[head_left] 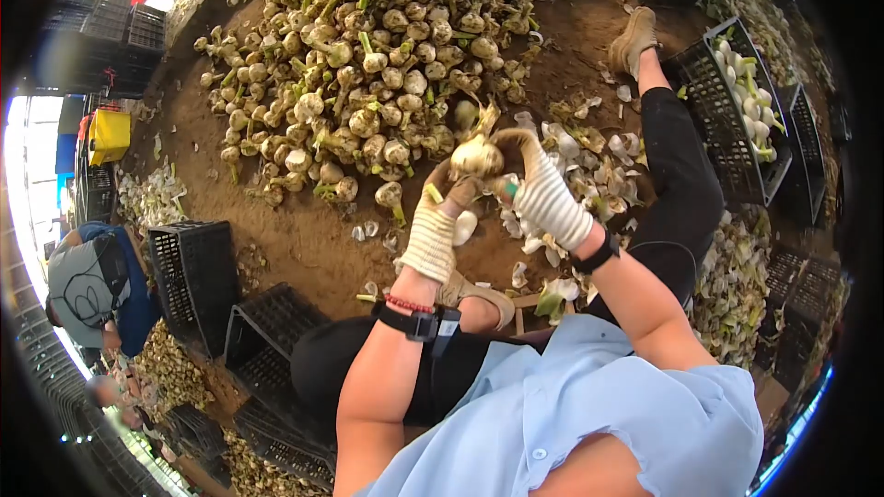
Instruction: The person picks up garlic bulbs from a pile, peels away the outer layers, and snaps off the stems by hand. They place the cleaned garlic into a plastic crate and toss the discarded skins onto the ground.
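In front of me, a garlic bulb (477, 156) with dry roots pointing up sits between my two gloved hands. My left hand (436, 223), in a cream knit glove with dirty fingers, is closed around its lower left side. From the right, my right hand (543, 186), in a matching glove, curls its fingers over the bulb's other side. A small green spot shows near the right thumb. Beneath the hands lies a pale, clean piece of garlic (465, 227) on the soil. A single bulb (390, 199) with a green stem rests just left of them.
A big heap of unpeeled garlic (368, 64) spreads ahead. Loose skins (589, 161) litter the ground at right. A black crate (714, 133) there holds white cleaned garlic (748, 97). More black crates (191, 281) stand at left, near another person (92, 285) and a yellow container (110, 136).
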Demonstrator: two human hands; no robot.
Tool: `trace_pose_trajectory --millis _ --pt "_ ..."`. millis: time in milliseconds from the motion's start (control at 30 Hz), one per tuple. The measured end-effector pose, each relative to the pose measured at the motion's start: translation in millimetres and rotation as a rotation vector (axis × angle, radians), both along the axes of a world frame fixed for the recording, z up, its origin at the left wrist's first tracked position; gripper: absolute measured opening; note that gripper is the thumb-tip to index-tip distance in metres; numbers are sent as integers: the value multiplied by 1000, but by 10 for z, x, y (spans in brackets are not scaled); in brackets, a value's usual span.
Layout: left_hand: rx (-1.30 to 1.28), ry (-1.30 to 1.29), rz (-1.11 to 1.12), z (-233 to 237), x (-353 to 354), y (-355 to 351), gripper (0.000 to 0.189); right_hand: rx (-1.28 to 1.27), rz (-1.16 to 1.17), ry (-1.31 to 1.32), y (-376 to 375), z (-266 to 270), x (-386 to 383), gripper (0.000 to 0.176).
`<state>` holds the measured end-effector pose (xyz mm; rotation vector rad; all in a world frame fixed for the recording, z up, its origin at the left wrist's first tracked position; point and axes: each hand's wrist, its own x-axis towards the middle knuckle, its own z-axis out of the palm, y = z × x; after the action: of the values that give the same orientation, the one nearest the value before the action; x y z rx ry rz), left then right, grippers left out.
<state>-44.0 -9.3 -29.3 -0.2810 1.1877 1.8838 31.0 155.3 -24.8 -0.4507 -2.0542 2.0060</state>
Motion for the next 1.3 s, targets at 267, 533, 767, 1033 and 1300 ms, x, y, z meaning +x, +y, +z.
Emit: trace_pose_trajectory --millis 267,533,767,1033,1300 --pt "-216 1041 -29 539 458 129 67 -408 109 61 121 560 557 47" --pt "-251 1273 -90 665 627 40 75 -127 158 64 55 764 626 50" --pt "-88 1005 -184 791 650 18 74 174 130 95 99 882 721 35" --pt "-244 1364 -130 565 559 49 80 -270 61 -91 0 875 694 26" --pt "133 636 -123 644 447 -79 57 -5 -76 115 -4 427 666 20"
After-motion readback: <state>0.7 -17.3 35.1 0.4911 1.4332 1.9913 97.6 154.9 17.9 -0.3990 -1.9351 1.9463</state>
